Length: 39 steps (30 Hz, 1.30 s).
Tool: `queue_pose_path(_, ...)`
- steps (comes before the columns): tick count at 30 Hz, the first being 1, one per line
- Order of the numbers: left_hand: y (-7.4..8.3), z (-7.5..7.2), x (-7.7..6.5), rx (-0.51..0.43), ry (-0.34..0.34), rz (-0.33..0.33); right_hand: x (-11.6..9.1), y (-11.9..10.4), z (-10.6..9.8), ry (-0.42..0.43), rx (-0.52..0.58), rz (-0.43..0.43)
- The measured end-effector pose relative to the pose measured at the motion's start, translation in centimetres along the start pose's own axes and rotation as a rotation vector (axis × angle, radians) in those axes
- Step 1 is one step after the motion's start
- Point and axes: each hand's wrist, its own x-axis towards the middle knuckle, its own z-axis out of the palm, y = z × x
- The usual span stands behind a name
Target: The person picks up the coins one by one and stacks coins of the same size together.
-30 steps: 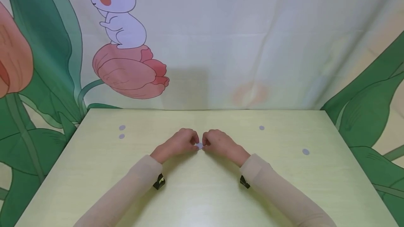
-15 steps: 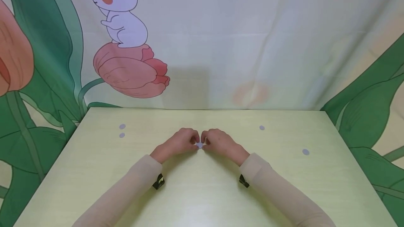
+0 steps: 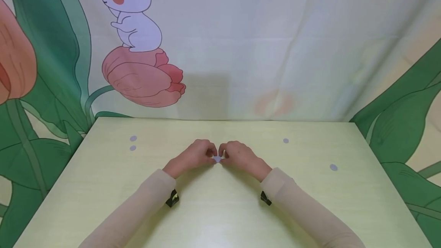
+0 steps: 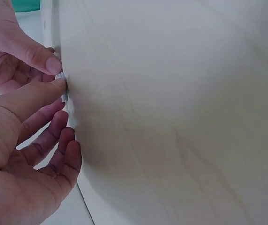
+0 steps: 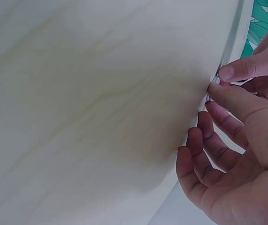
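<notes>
A small pale grey-lilac disc (image 3: 217, 159) is in the middle of the table, between my two hands. My left hand (image 3: 197, 153) pinches its left side, thumb in front and curled fingers behind. From the other side my right hand (image 3: 240, 156) pinches it the same way, so the fingertips of both hands nearly meet. In the left wrist view the piece (image 4: 64, 93) appears edge-on as a thin, layered, whitish edge under the thumb, close to the tabletop. The right wrist view also shows layered edges (image 5: 217, 79) between the two thumbs. Fingertips hide most of it.
Two similar discs lie at the left, a far one (image 3: 133, 138) and a nearer one (image 3: 133, 148). On the right lie another disc (image 3: 286, 141) and one farther out (image 3: 333, 167). Behind the pale table (image 3: 220, 217) hangs a printed curtain (image 3: 241, 49).
Both hands keep their pinch on the disc in the same place. The right fingertips have come slightly nearer the left ones, covering a little more of it.
</notes>
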Motion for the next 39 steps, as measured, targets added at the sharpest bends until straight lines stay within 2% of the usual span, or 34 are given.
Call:
queue_pose_path(5,-0.1,0.0,0.1,0.005,0.011,0.024,0.0,-0.1,0.0,0.004,0.006,0.018)
queue_pose_path(13,0.0,0.1,0.2,0.01,-0.003,0.011,-0.2,-0.1,0.0,0.002,-0.008,0.024)
queue_pose_path(22,0.2,0.0,0.3,-0.007,-0.009,-0.035,-0.8,0.3,-0.6,-0.017,0.041,-0.035)
queue_pose_path(29,0.2,0.4,0.3,-0.04,-0.021,-0.07,-2.7,3.1,-0.4,0.043,-0.011,-0.127)
queue_pose_path(39,-0.1,0.2,0.3,-0.042,-0.003,-0.065,-6.3,7.3,-2.1,0.147,-0.044,-0.11)
